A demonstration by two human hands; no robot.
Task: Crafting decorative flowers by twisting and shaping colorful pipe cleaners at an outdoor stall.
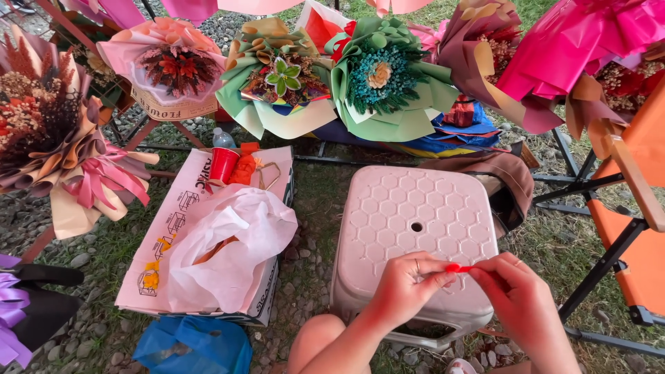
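My left hand (407, 286) and my right hand (516, 294) meet over the front edge of a pale pink plastic stool (415, 221). Both pinch a small, thin red piece (457, 268) between thumb and fingertips. A ring sits on a left-hand finger. The stool top has a honeycomb pattern and a centre hole. My knee (315, 339) shows below the left hand.
A cardboard box (180, 208) on the left carries a white plastic bag (228, 242), a red cup (223, 165) and orange scraps. Several wrapped flower bouquets (388, 76) stand behind. An orange folding chair (627, 228) is at right, a blue bag (194, 346) lower left, on grass and gravel.
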